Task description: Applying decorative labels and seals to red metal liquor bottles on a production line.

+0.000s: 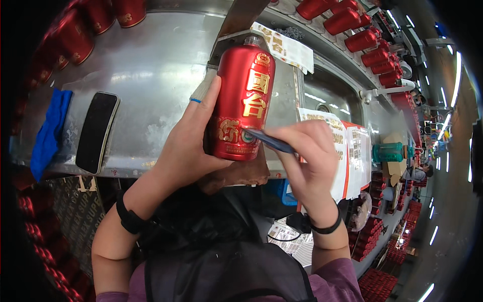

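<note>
A glossy red bottle (234,95) with raised gold characters and a clear neck stands tilted in front of me. My left hand (183,133) is wrapped round its left side and lower edge, with a pale cover and a blue band on one finger. In my right hand (312,153) is a dark, flat, pen-like tool (274,141), pinched between thumb and fingers. The tool's tip meets a small round emblem (248,135) low on the bottle's front. A brown block or cloth (246,173) lies below the bottle's base.
On the metal worktop (146,55) are a black phone (97,132) and a blue cloth (50,133). Sheets of gold stickers (287,48) lie behind the bottle, and more sheets (354,156) rest at right. Red bottles (73,38) line the far left; others (362,40) stand along the right.
</note>
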`<state>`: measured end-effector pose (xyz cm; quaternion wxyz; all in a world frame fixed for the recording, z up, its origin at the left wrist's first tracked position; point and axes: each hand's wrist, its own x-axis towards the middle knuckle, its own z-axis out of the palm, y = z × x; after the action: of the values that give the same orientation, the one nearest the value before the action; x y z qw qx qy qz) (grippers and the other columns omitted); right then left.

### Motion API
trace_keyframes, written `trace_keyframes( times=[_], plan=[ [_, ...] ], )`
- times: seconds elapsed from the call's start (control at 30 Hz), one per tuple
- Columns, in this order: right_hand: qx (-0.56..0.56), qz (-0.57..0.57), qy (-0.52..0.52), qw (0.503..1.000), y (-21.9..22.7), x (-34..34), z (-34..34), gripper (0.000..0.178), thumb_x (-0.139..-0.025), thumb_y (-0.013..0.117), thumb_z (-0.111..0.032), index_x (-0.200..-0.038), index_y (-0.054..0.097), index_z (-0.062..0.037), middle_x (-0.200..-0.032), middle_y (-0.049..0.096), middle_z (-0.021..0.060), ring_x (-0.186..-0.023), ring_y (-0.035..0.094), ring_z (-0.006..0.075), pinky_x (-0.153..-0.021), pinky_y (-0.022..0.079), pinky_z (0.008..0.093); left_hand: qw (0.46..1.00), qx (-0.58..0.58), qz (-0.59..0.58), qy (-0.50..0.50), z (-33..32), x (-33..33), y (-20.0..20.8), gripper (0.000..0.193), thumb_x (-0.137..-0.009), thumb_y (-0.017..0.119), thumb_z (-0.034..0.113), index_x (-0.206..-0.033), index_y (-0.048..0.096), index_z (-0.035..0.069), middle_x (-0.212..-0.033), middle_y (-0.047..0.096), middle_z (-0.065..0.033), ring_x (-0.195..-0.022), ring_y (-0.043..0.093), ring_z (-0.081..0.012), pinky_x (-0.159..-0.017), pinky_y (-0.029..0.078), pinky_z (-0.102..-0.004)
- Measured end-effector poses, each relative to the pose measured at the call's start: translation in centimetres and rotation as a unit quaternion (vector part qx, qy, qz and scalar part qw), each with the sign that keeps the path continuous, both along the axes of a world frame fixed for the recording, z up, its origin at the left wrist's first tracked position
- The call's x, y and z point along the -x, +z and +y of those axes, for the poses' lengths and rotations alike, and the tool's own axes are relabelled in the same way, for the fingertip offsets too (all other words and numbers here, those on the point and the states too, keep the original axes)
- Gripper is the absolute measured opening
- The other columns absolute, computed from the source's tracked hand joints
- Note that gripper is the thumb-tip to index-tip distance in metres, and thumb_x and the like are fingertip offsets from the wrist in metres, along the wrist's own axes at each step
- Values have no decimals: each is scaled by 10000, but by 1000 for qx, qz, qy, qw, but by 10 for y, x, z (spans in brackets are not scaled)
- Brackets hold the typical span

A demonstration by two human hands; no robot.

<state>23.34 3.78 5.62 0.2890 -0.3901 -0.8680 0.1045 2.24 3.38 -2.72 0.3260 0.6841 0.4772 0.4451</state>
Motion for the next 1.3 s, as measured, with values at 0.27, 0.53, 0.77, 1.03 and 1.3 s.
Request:
trace_keyframes(
  times=[0.27, 0.53, 0.77, 1.03, 1.3],
  plan=[
    [108, -19, 10, 994, 18, 4, -11, 296, -732, 732, 2, -1015, 712, -84, -862, 634, 65, -782, 572, 253, -671, 451, 349, 1000, 3, 10, -5, -2, -2, 3, 1209, -611, 877, 234, -1575, 163, 84, -1250, 532, -234, -1097, 577, -407, -896, 500, -427],
    [-82, -74, -5, 994, -1, 10, -9, 307, -740, 734, -28, -1037, 734, -107, -799, 580, 43, -702, 510, 209, -638, 413, 328, 998, 61, 35, -4, -5, -5, 17, 1139, -631, 859, 239, -1556, 218, 61, -1361, 492, -244, -1117, 574, -416, -904, 510, -442],
    [6, -30, -45, 999, 13, 14, -8, 359, -681, 755, -39, -1033, 730, -104, -766, 583, 5, -749, 530, 221, -691, 414, 359, 995, -16, 96, 35, -10, -5, 19, 1087, -648, 840, 238, -1543, 253, 47, -1493, 387, -250, -1123, 580, -412, -904, 517, -443],
    [259, 41, -6, 965, -5, -21, -36, 306, -734, 809, -47, -1030, 730, -60, -892, 658, 68, -779, 587, 206, -701, 459, 317, 997, 73, 11, -29, -7, -1, 10, 1128, -647, 848, 254, -1563, 213, 81, -1422, 448, -257, -1153, 561, -426, -922, 502, -440],
    [309, 472, -345, 751, -35, -214, -50, 289, -1058, 477, -196, -1258, 606, -31, -953, 623, -26, -853, 575, 41, -747, 470, 199, 937, -202, 269, -100, -17, 3, 25, 563, -726, 768, 119, -1268, 639, 44, -1404, 541, -151, -1385, 398, -424, -1099, 386, -522]
  ],
)
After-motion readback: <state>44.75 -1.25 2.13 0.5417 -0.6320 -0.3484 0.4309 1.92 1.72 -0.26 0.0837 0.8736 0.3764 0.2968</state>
